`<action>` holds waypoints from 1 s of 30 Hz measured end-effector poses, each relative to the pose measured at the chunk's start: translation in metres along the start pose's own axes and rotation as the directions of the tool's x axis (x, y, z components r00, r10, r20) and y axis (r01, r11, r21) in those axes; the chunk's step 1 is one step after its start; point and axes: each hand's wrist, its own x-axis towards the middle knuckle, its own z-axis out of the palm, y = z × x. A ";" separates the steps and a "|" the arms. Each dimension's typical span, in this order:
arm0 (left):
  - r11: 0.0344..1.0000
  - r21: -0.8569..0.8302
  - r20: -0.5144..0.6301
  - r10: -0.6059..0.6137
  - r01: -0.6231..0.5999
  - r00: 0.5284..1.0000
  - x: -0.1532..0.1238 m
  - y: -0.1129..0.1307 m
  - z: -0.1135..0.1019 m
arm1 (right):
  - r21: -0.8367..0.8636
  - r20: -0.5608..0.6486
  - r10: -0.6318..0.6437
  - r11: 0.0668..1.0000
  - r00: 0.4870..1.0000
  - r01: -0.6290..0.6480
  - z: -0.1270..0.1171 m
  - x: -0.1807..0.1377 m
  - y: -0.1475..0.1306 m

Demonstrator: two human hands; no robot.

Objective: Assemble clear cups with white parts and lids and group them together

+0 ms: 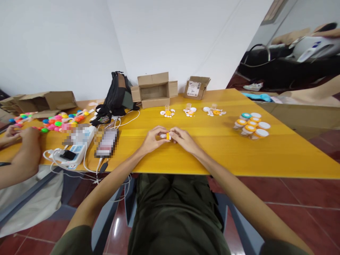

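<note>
My left hand (152,139) and my right hand (182,138) meet over the yellow table (212,148), fingers pinched together on a small jar with an orange lid (167,136) held between them. Both hands grip it just above the tabletop. Most of the jar is hidden by my fingers. Farther back lie three little groups of loose lids and small clear jars (168,112), (189,110), (214,111). At the right stands a pile of closed jars with orange, white and teal lids (251,125).
A black backpack (117,95) and open cardboard boxes (154,90) sit at the table's far edge. A phone (107,142), a power strip (71,153) and cables lie at left. Another person's hands (18,138) work beside colourful plastic balls (57,120).
</note>
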 end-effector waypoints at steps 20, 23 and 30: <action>1.000 0.022 0.002 0.023 -0.023 1.000 -0.001 -0.002 0.000 | -0.168 0.036 0.011 0.986 0.999 -0.005 0.001 0.002 -0.004; 1.000 -0.006 -0.018 -0.009 0.009 1.000 0.000 -0.001 0.001 | -0.083 -0.003 -0.037 0.996 0.999 0.037 0.003 -0.001 -0.005; 0.999 0.036 0.009 0.008 -0.008 1.000 0.000 0.003 0.000 | -0.122 0.025 -0.045 0.991 0.999 0.047 0.003 -0.001 -0.005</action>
